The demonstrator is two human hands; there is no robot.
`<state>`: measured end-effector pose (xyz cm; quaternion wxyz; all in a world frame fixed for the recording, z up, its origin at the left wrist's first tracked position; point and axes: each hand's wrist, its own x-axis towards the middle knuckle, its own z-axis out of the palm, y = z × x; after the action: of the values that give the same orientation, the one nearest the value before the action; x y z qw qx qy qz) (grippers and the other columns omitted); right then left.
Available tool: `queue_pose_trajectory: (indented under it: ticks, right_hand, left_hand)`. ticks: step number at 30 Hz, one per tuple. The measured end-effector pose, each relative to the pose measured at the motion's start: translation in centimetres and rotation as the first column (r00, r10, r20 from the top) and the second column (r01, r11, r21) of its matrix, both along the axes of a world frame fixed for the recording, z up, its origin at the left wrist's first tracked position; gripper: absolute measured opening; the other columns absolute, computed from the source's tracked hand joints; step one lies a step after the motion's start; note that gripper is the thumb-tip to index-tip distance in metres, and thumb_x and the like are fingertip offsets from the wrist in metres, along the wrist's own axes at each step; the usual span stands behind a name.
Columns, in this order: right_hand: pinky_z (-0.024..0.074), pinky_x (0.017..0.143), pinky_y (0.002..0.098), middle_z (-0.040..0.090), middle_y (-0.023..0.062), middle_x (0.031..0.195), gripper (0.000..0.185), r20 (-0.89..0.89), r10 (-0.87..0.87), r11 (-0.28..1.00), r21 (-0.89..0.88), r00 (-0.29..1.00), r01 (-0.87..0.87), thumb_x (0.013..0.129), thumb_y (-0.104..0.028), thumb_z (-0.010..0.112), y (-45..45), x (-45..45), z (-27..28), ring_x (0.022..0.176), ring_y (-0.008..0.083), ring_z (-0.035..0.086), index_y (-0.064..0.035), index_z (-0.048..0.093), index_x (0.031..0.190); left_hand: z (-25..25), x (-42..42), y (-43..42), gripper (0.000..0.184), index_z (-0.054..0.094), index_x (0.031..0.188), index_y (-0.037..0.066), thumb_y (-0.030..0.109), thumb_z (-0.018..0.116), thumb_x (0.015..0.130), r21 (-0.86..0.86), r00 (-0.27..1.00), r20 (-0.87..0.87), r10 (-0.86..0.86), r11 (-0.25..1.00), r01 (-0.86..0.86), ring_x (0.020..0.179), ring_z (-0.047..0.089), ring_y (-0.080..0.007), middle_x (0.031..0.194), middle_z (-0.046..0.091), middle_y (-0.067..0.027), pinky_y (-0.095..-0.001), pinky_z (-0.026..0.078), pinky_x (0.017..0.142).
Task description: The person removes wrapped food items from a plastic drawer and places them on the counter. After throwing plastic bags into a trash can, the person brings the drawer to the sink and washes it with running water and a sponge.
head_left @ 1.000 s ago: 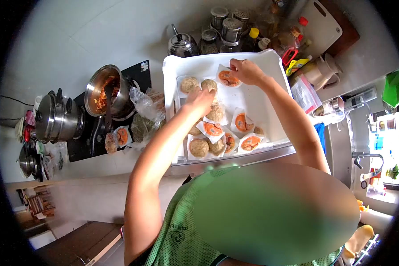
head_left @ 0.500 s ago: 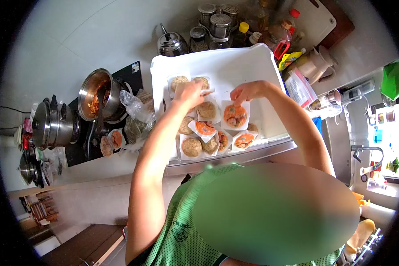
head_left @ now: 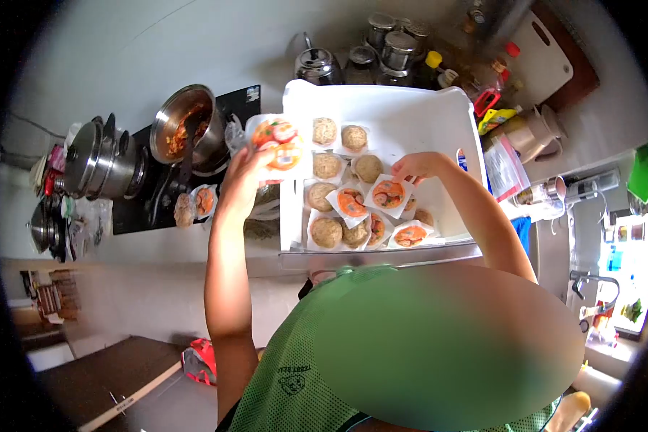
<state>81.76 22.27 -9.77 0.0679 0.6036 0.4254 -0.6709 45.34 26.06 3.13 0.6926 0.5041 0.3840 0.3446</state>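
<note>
A white bin (head_left: 410, 101) holds several round beige patties (head_left: 327, 232) and orange-topped pieces on square papers. Over the bin's left edge, my left hand (head_left: 246, 173) grips an orange-topped piece on white paper (head_left: 277, 144), raised and tilted toward the camera. Inside the bin, my right hand (head_left: 415, 167) pinches the corner of the paper under another orange-topped piece (head_left: 389, 193), which overlaps the pieces near it. Four beige patties' upper neighbours aside, one patty (head_left: 325, 130) lies near the bin's back left.
Left of the bin are a steel pot of food (head_left: 183, 129) on a black hob, a lidded pot (head_left: 97, 158) and plastic bags. A kettle (head_left: 318, 66), jars and bottles stand behind. A pitcher (head_left: 529, 135) is at the right, with a sink beyond.
My left hand has moved from the patties to beyond the bin's left edge and now holds up an orange-topped piece. My right hand's piece has shifted left, toward the others.
</note>
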Motion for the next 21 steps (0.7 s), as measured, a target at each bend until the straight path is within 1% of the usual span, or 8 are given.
queue_pose_trajectory:
  ticks: [2, 6, 9, 12, 15, 17, 18, 21]
  right_hand:
    - [0.0456, 0.063, 0.0261, 0.053, -0.0030, 0.079, 0.016, 0.041, 0.063, 0.992, 0.108, 0.997, -0.067, 0.077, -0.027, 0.063, 0.3, -0.2, -0.2, 0.074, 0.0087, 0.049, -0.0131, 0.056, 0.082]
    - [0.0450, 0.062, 0.0245, 0.051, -0.0027, 0.076, 0.018, 0.028, 0.159, 0.956, 0.246, 0.987, -0.161, 0.075, -0.027, 0.065, 0.4, -0.7, 0.6, 0.071, 0.0081, 0.048, -0.0116, 0.056, 0.079]
    - [0.0423, 0.058, 0.0234, 0.049, -0.0025, 0.069, 0.019, 0.078, 0.215, 0.907, 0.355, 0.974, -0.228, 0.076, -0.025, 0.064, 0.1, -1.4, 1.5, 0.065, 0.0076, 0.046, -0.0088, 0.055, 0.076]
    - [0.0388, 0.053, 0.0235, 0.045, -0.0032, 0.062, 0.019, 0.109, 0.249, 0.867, 0.418, 0.962, -0.271, 0.077, -0.022, 0.063, -0.4, -1.9, 2.8, 0.060, 0.0070, 0.044, -0.0065, 0.054, 0.073]
    - [0.0357, 0.050, 0.0233, 0.044, -0.0036, 0.058, 0.018, 0.153, 0.255, 0.818, 0.493, 0.955, -0.297, 0.078, -0.019, 0.061, -1.0, -2.2, 3.9, 0.056, 0.0065, 0.042, -0.0058, 0.052, 0.071]
    - [0.0351, 0.048, 0.0245, 0.045, -0.0035, 0.058, 0.022, 0.138, 0.134, 0.784, 0.590, 0.981, -0.191, 0.077, -0.024, 0.063, -1.4, -2.1, 4.7, 0.054, 0.0070, 0.042, -0.0065, 0.053, 0.069]
    - [0.0351, 0.048, 0.0245, 0.045, -0.0035, 0.058, 0.022, 0.144, 0.130, 0.783, 0.592, 0.981, -0.191, 0.077, -0.024, 0.063, -1.4, -1.9, 5.1, 0.054, 0.0070, 0.042, -0.0065, 0.053, 0.069]
    - [0.0355, 0.049, 0.0234, 0.045, -0.0048, 0.059, 0.019, 0.123, -0.082, 0.715, 0.699, 0.989, -0.028, 0.079, -0.021, 0.061, -1.9, -2.5, 7.6, 0.056, 0.0054, 0.041, -0.0073, 0.052, 0.069]
  left_hand:
    - [-0.4, -2.5, -1.5, 0.037, 0.049, 0.110, 0.000, 0.023, 0.054, 0.081, -0.022, 0.990, 0.064, 0.124, 0.992, -0.122, 0.086, 0.062, -0.0174, 0.100, 0.060, -0.0103, -0.0285, 0.053, 0.062]
    - [-2.8, -6.8, -5.4, 0.034, 0.050, 0.108, 0.003, 0.024, 0.052, 0.082, -0.095, 0.907, 0.141, 0.397, 0.917, -0.387, 0.086, 0.062, -0.0170, 0.099, 0.060, -0.0080, -0.0289, 0.052, 0.060]
    - [-6.8, -11.0, -7.8, 0.035, 0.050, 0.109, 0.006, 0.027, 0.054, 0.081, -0.235, 0.859, 0.090, 0.504, 0.849, -0.473, 0.084, 0.059, -0.0158, 0.100, 0.060, -0.0061, -0.0287, 0.050, 0.063]
    - [-9.6, -14.6, -9.7, 0.037, 0.050, 0.110, 0.007, 0.029, 0.055, 0.081, -0.276, 0.788, 0.054, 0.613, 0.768, -0.578, 0.086, 0.058, -0.0152, 0.100, 0.059, -0.0045, -0.0279, 0.049, 0.064]
    - [-13.4, -19.3, -10.0, 0.037, 0.050, 0.112, 0.010, 0.030, 0.055, 0.080, -0.304, 0.749, -0.043, 0.661, 0.706, -0.640, 0.088, 0.057, -0.0144, 0.103, 0.057, -0.0035, -0.0269, 0.049, 0.066]
    - [-16.2, -22.3, -9.4, 0.039, 0.049, 0.112, 0.013, 0.032, 0.056, 0.080, -0.337, 0.730, -0.157, 0.666, 0.658, -0.673, 0.090, 0.056, -0.0137, 0.105, 0.056, -0.0033, -0.0269, 0.049, 0.068]
    - [-17.1, -23.1, -9.1, 0.039, 0.049, 0.112, 0.013, 0.032, 0.056, 0.080, -0.339, 0.733, -0.150, 0.664, 0.662, -0.669, 0.090, 0.056, -0.0137, 0.105, 0.056, -0.0033, -0.0269, 0.049, 0.068]
    - [-18.2, -25.0, -8.6, 0.039, 0.051, 0.111, 0.015, 0.036, 0.058, 0.080, -0.306, 0.834, -0.223, 0.505, 0.776, -0.552, 0.091, 0.056, -0.0139, 0.103, 0.057, -0.0014, -0.0284, 0.049, 0.070]
